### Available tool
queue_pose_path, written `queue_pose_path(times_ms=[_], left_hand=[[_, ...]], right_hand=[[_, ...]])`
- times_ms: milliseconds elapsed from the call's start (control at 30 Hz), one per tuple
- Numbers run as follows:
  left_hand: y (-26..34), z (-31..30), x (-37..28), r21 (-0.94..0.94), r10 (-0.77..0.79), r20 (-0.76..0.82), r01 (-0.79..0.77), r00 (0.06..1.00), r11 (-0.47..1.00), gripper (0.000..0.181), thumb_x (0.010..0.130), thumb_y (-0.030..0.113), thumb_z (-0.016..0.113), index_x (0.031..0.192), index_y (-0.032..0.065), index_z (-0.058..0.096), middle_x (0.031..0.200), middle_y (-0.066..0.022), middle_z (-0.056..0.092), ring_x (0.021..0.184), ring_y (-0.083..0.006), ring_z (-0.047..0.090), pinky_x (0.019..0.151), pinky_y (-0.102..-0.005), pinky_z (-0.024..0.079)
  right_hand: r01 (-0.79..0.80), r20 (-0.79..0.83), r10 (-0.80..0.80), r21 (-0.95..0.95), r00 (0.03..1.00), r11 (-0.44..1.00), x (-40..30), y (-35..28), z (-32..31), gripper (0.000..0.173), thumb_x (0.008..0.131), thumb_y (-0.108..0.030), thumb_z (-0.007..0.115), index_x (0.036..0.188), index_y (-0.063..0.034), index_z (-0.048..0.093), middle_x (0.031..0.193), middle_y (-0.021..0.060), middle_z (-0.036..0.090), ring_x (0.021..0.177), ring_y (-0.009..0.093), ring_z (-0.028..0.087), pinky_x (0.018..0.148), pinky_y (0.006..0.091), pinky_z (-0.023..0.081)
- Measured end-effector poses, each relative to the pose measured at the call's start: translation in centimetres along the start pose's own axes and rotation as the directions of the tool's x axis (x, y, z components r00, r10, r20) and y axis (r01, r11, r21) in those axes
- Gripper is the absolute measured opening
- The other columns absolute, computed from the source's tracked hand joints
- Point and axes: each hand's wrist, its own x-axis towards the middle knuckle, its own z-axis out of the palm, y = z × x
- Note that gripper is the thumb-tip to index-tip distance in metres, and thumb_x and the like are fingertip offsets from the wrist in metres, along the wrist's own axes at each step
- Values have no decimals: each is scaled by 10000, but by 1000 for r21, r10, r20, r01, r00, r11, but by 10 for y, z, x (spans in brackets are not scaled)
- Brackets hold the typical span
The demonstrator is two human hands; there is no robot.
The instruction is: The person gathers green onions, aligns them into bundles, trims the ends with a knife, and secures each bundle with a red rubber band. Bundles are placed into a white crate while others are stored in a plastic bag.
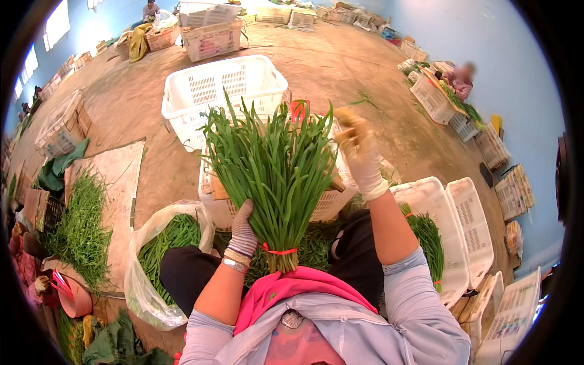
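A large bunch of long flat green leaves, likely garlic chives point(278, 182), stands upright before my body, tied near its cut base by a red band point(279, 250). Around its left side curls my left hand point(242, 230) in a striped knit glove. My right hand point(358, 150), in a pale yellowish glove, is raised at the right of the leaf tips, its fingers apart and slightly blurred, with nothing visible in it. Behind the bunch stands an upturned-looking white plastic crate point(214, 207) with a piece of wood on it, partly hidden.
A white crate point(182, 102) lies beyond. At left are a clear plastic bag point(137, 255) of greens and loose greens point(84, 228) on a sheet. At right, a tied bunch point(426, 246) lies in a crate point(456, 273). A co-worker point(460, 84) sits by the right wall.
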Motion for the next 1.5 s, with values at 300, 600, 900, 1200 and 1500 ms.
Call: queue_pose_path(times_ms=[300, 600, 900, 1200, 1500], left_hand=[[-3, -7, 7, 36, 9, -28, -8, 1000, 999, 505, 934, 269, 674, 1339, -3, 542, 1244, -174, 646, 1100, -334, 655, 975, -474, 551], [-1, -6, 6, 44, 21, -66, -18, 998, 999, 511, 918, 257, 701, 1324, -13, 549, 1219, -180, 656, 1078, -334, 663, 960, -470, 558], [-1, -9, 12, 36, 18, -62, -16, 998, 999, 500, 935, 265, 676, 1331, -11, 544, 1228, -182, 652, 1086, -335, 660, 960, -473, 557], [7, -19, 18, -74, 4, -219, -20, 976, 997, 473, 971, 315, 619, 1340, 28, 548, 1236, -169, 650, 1082, -347, 656, 950, -493, 557], [5, -23, 25, -199, -316, 171, 347, 933, 917, 544, 1025, 465, 453, 1394, 70, 513, 1329, -175, 601, 1158, -359, 618, 996, -537, 523]], right_hand=[[-20, 620, 50, -56, 783, 998, 2, -17, 12, 296, 781, -44, 782, 1060, -54, 685, 986, 59, 639, 874, 186, 639, 791, 315, 529], [-514, 606, 212, 380, 766, 769, 4, 11, 20, 392, 921, 62, 547, 1288, -66, 597, 1179, 42, 610, 907, 97, 564, 851, 257, 491], [-414, 712, 143, 223, 687, 882, 8, -3, 39, 185, 871, 5, 700, 1049, -34, 669, 958, 24, 631, 820, 144, 583, 826, 298, 527], [-502, 536, 203, 501, 820, 705, -11, -14, 39, 561, 918, -99, 682, 1450, -156, 511, 1347, 85, 542, 1117, 232, 582, 875, 348, 495], [445, 565, -205, -326, 799, 834, -117, -16, 40, 997, 640, -377, 853, 1514, -231, 396, 1588, 195, 281, 1500, 455, 117, 1182, 628, 106]])
